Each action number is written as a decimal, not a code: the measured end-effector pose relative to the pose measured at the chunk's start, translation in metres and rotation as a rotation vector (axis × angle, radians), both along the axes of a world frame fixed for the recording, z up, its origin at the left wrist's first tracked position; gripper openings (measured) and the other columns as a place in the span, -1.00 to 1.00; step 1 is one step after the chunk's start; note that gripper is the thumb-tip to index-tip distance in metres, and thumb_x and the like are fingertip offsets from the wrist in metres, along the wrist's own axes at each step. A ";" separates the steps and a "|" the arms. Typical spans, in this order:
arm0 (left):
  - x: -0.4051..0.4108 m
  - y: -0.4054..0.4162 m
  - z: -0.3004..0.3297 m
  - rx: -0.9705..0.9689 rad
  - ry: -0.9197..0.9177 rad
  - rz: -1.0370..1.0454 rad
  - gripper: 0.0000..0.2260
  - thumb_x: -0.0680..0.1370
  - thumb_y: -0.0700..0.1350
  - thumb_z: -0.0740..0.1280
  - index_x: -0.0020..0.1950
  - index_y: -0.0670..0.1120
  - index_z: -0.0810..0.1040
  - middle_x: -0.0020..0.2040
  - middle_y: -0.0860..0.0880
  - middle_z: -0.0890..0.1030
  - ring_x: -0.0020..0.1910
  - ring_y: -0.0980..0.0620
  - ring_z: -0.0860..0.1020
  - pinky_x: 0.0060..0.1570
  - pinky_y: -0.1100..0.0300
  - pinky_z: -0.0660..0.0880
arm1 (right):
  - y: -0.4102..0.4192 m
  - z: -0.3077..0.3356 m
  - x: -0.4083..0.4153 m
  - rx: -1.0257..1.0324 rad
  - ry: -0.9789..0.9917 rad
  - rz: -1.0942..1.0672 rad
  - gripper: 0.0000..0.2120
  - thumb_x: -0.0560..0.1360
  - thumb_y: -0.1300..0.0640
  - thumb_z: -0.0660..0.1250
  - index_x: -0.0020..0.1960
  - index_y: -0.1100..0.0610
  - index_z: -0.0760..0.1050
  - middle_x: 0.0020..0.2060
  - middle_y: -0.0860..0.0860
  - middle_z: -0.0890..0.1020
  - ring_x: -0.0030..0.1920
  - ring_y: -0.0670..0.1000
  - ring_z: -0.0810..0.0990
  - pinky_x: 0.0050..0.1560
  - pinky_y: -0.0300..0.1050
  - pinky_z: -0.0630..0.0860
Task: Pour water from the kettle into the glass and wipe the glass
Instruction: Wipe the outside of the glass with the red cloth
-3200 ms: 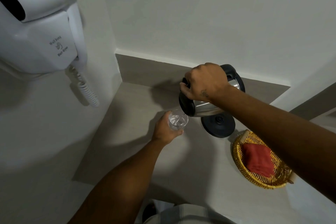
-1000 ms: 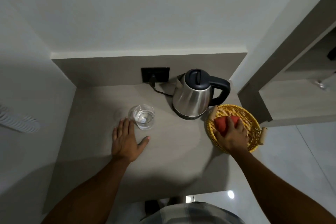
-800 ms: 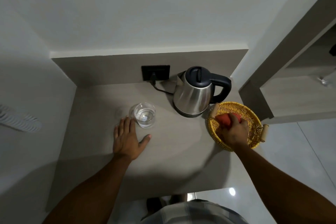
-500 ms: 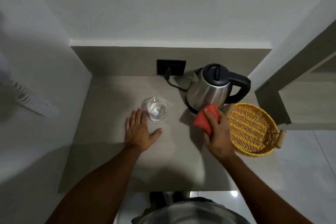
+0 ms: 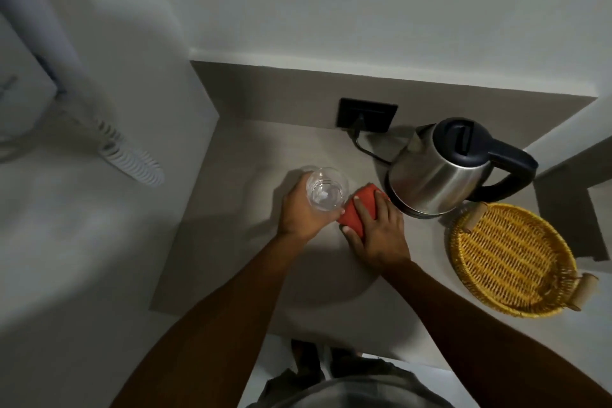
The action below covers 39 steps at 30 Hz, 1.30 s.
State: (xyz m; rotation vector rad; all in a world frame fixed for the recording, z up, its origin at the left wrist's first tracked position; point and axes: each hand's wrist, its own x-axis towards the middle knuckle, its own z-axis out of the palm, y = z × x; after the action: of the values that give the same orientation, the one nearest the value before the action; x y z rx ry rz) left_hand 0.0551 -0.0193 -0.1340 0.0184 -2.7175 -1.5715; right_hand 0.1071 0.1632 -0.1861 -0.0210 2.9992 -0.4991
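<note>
The glass (image 5: pixel 326 189) stood near the middle of the bench (image 5: pixel 231 242), just left of the kettle (image 5: pixel 440 172), with a little water showing in its bottom. The left hand (image 5: pixel 303 212) was wrapped round its near side, fingers curled shut on the wall, while the right hand (image 5: pixel 377 232) pressed a folded red cloth (image 5: pixel 359 209) against the glass's right flank — thumb under the fold, fingers laid flat over the top, so that hand was closed on the cloth rather than on the glass.

By the look of it the glass would be light, stiff and breakable, and its smooth wall likely slippery wherever water had run down (whether the outside was actually wet could not be told from above). The safest hold seemed to be the one already taken: low round the body, away from the thin rim, with the base kept on the bench so that the water inside would not slop. The cloth was soft and would fold to the curve — a thing to grip in a bunch and drag round the wall, not to pinch by a corner.

The kettle sat upright on its base, its cord running to the wall socket (image 5: pixel 367 117), and the wicker tray (image 5: pixel 510 258) lay at the right.
</note>
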 end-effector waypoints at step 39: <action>-0.007 0.005 -0.028 0.056 -0.026 -0.051 -0.29 0.16 -0.13 0.72 0.26 0.02 0.55 0.13 0.05 0.66 0.12 0.05 0.64 0.11 0.32 0.53 | 0.035 0.041 0.054 -0.032 0.028 0.124 -0.46 0.55 -0.24 0.22 0.49 -0.09 0.33 0.43 0.22 0.35 0.29 0.24 0.40 0.24 0.15 0.40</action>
State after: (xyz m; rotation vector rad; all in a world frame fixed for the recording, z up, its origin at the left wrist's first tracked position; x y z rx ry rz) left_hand 0.0479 -0.0144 -0.1622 -0.0307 -2.7140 -1.6722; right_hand 0.1615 0.1979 -0.1453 -0.2170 2.9927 -0.5372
